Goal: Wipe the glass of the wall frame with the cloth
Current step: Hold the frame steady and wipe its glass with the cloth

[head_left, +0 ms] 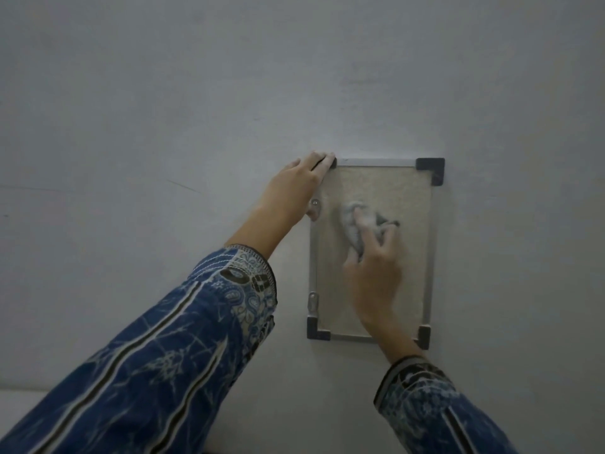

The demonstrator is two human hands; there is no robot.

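A small wall frame with a thin silver border and dark corner caps hangs on the pale wall. Its glass covers a beige sheet. My left hand lies flat on the frame's upper left corner and left edge, fingers together, covering that corner cap. My right hand presses a crumpled grey-white cloth against the middle of the glass, fingers spread over it. Part of the cloth is hidden under my fingers.
Two small metal clips sit on the frame's left side. The plain grey-white wall surrounds the frame. Both forearms wear blue patterned sleeves.
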